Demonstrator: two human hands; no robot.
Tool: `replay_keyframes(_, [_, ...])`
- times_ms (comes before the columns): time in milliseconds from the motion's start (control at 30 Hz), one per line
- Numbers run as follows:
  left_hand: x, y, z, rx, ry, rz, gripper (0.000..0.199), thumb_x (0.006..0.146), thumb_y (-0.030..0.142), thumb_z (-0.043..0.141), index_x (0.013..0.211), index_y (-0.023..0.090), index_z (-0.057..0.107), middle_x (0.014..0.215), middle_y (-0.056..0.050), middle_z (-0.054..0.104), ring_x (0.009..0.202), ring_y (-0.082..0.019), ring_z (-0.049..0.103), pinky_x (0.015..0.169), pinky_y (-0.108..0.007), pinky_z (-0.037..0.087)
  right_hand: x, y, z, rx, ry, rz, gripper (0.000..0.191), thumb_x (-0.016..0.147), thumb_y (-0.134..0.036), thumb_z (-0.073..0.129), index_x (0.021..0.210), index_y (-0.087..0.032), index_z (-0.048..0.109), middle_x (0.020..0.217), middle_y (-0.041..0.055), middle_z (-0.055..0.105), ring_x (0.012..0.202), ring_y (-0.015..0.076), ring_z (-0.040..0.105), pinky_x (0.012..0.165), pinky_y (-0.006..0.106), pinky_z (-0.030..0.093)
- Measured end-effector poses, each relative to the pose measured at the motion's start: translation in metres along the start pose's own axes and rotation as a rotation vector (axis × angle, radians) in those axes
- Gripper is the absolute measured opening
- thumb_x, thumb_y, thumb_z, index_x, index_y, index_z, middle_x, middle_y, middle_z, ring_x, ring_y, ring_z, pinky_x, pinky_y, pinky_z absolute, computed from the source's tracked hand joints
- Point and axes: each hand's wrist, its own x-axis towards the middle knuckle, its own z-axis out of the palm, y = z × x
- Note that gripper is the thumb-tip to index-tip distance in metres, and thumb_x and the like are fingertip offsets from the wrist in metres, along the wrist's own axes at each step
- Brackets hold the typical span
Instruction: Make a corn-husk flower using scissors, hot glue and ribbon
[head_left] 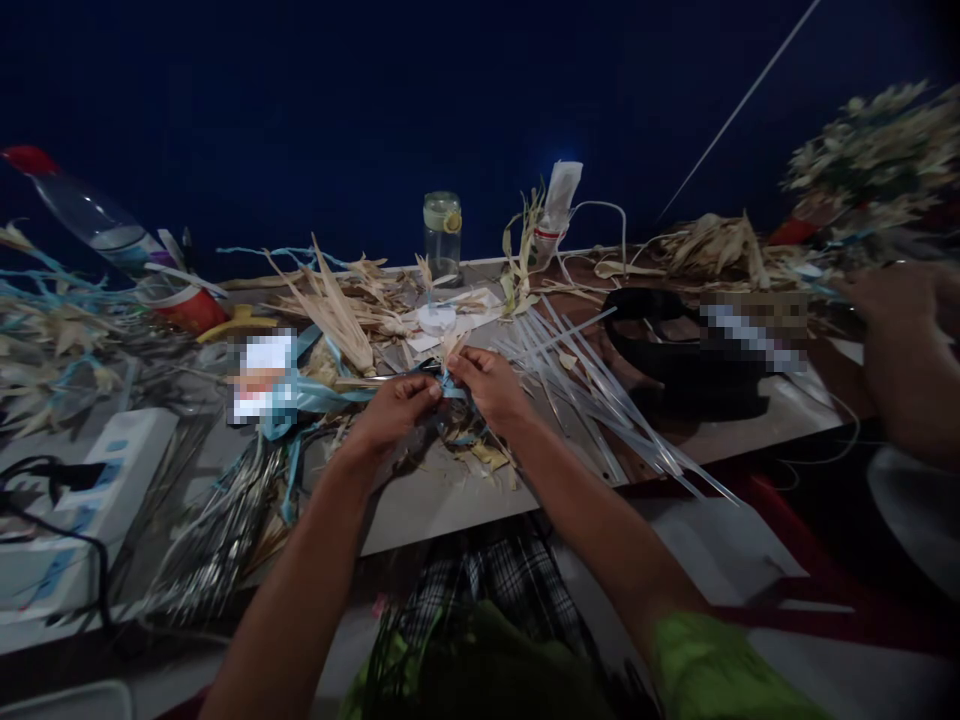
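Strip, blue, one: between the two hands, above the near part of the desk, just below a pale husk. Left hand: fingers pressed together, apparently pinching the strip. Right hand: fingers pinching the husk near the strip; finer detail too dim to tell. Hazards, as judged: strip slackening, should either pinch loosen; husk splitting, being thin and dry-looking, if the strip is drawn too tight. Tubes, clear, loose and crossed, beside the right forearm, some ends past the desk's front edge: likely to spill if the elbow swings. Wires, bunched left of the left forearm: liable to scatter if brushed.
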Motion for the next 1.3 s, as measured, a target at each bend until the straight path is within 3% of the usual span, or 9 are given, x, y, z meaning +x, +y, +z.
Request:
replay_keyframes(267, [-0.003, 0.005, 0.0, -0.17, 0.03, -0.048, 0.025, 0.061, 0.033, 0.073, 0.067, 0.013, 0.061, 0.06, 0.001, 0.056, 0.055, -0.006, 0.048, 0.053, -0.018, 0.037, -0.007, -0.008, -0.005, 0.116, -0.082, 0.108, 0.045, 0.07, -0.06, 0.053, 0.065, -0.016, 0.057, 0.054, -0.0024, 0.048, 0.048, 0.0081, 0.043, 0.048, 0.022, 0.033])
replay_keyframes(467, [-0.003, 0.009, 0.001, -0.233, 0.068, 0.003, 0.026, 0.06, 0.033, 0.074, 0.073, 0.014, 0.063, 0.064, 0.001, 0.058, 0.056, -0.007, 0.049, 0.052, -0.017, 0.037, -0.006, -0.007, -0.005, -0.041, -0.22, 0.1, 0.033, 0.066, -0.048, 0.062, 0.073, -0.016, 0.06, 0.063, -0.0019, 0.057, 0.057, 0.009, 0.048, 0.057, 0.022, 0.038])
replay_keyframes(700, [0.001, 0.006, 0.002, -0.289, 0.118, 0.076, 0.023, 0.066, 0.032, 0.068, 0.075, 0.013, 0.059, 0.06, 0.001, 0.054, 0.043, -0.003, 0.035, 0.043, -0.017, 0.027, -0.002, 0.0, -0.005, -0.292, -0.129, -0.003, 0.019, 0.065, -0.033, 0.063, 0.067, -0.015, 0.059, 0.064, -0.0028, 0.058, 0.06, 0.0087, 0.048, 0.061, 0.022, 0.037])
replay_keyframes(867, [0.001, 0.006, 0.006, -0.349, 0.137, 0.094, 0.023, 0.068, 0.032, 0.067, 0.076, 0.013, 0.06, 0.063, 0.001, 0.054, 0.049, -0.004, 0.041, 0.048, -0.018, 0.033, -0.004, -0.004, -0.004, -0.403, -0.087, -0.071, 0.014, 0.066, -0.028, 0.06, 0.068, -0.015, 0.059, 0.066, -0.0025, 0.058, 0.064, 0.01, 0.049, 0.064, 0.022, 0.037])
replay_keyframes(1033, [0.0, 0.007, 0.004, -0.475, 0.073, 0.083, 0.029, 0.066, 0.039, 0.068, 0.069, 0.012, 0.059, 0.063, 0.0, 0.054, 0.054, -0.007, 0.046, 0.052, -0.02, 0.038, -0.006, -0.004, -0.001, -0.482, -0.131, -0.119, 0.01, 0.067, -0.025, 0.058, 0.067, -0.015, 0.06, 0.066, -0.002, 0.058, 0.066, 0.0107, 0.05, 0.065, 0.022, 0.036])
replay_keyframes(1167, [0.0, 0.009, 0.001, -0.535, 0.07, 0.011, 0.02, 0.06, 0.022, 0.073, 0.067, 0.013, 0.057, 0.06, 0.002, 0.054, 0.051, -0.006, 0.047, 0.05, -0.019, 0.038, -0.01, -0.006, 0.0, -0.461, -0.18, -0.118, 0.011, 0.067, -0.026, 0.059, 0.067, -0.015, 0.059, 0.066, -0.0022, 0.057, 0.065, 0.0101, 0.048, 0.065, 0.022, 0.035])
replay_keyframes(1300, [-0.001, 0.012, -0.003, -0.558, 0.114, -0.007, 0.02, 0.059, 0.018, 0.073, 0.065, 0.013, 0.054, 0.061, 0.003, 0.055, 0.047, -0.004, 0.046, 0.048, -0.017, 0.038, -0.012, -0.012, -0.001, -0.322, -0.228, -0.05, 0.025, 0.068, -0.039, 0.06, 0.066, -0.015, 0.056, 0.06, -0.0036, 0.048, 0.058, 0.0081, 0.04, 0.057, 0.021, 0.031])
